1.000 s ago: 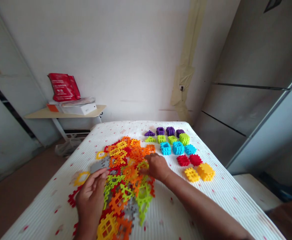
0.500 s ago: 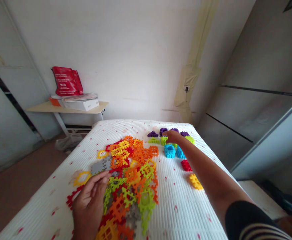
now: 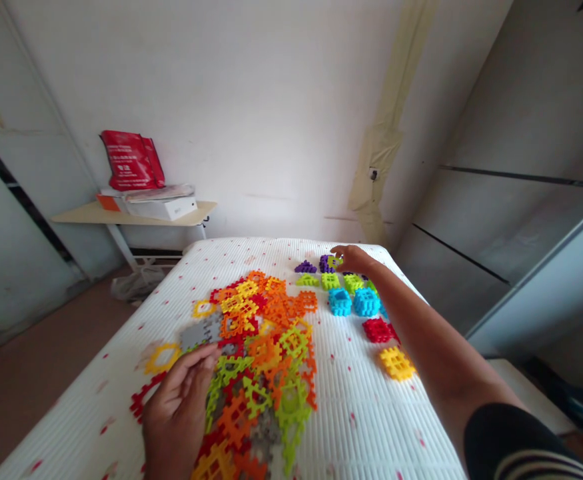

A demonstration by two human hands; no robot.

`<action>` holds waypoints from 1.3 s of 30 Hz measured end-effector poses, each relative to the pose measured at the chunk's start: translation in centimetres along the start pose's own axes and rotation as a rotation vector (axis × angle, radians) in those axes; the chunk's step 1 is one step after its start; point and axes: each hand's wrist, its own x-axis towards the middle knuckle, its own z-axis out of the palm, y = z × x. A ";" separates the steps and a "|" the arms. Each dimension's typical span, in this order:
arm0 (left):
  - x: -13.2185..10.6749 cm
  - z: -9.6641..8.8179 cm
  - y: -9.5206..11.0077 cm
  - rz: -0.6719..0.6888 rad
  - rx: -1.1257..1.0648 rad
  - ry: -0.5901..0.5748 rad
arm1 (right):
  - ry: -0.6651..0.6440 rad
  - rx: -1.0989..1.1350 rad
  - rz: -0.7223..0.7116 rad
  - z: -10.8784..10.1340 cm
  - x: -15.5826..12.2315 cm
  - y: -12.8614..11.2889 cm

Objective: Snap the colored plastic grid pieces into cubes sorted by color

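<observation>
A loose pile of flat interlocking plastic pieces point(image 3: 266, 347) in orange, yellow, lime, red and grey covers the middle of the white ribbed surface point(image 3: 371, 427). My left hand point(image 3: 178, 407) rests on the pile's near left edge with its fingers stretched out, beside a grey piece point(image 3: 198, 333). My right hand point(image 3: 354, 259) reaches to the far right, pinching a small lime green piece point(image 3: 333, 261) over the purple blocks point(image 3: 305, 268). In rows below them sit lime blocks point(image 3: 330, 281), blue blocks point(image 3: 340, 302), red blocks point(image 3: 377, 329) and a yellow block point(image 3: 396, 363); my forearm hides some.
A low wooden side table point(image 3: 136, 217) at the back left carries a red bag point(image 3: 131, 160) and a white box point(image 3: 158, 208). Grey cabinet panels point(image 3: 521, 200) stand close along the right. Brown floor point(image 3: 46, 353) lies to the left.
My right hand left the middle of the pile and travelled to the far right rows, ending over the purple blocks with a lime piece. My left hand stayed on the pile.
</observation>
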 end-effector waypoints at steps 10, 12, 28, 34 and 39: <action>-0.1 0.1 0.3 0.013 0.042 0.002 | -0.078 -0.013 -0.061 1.8 0.1 0.0; 0.0 0.0 0.3 0.001 0.050 0.005 | -0.098 -0.013 -0.070 2.6 0.2 -0.1; 0.0 0.1 0.4 -0.013 0.037 0.018 | -0.110 -0.021 -0.068 2.9 0.6 -0.3; 0.0 0.1 0.0 -0.007 0.031 0.011 | -0.061 -0.012 -0.059 0.2 0.8 0.3; 0.0 0.1 0.2 -0.012 0.027 0.010 | -0.070 -0.007 -0.059 0.2 0.6 0.4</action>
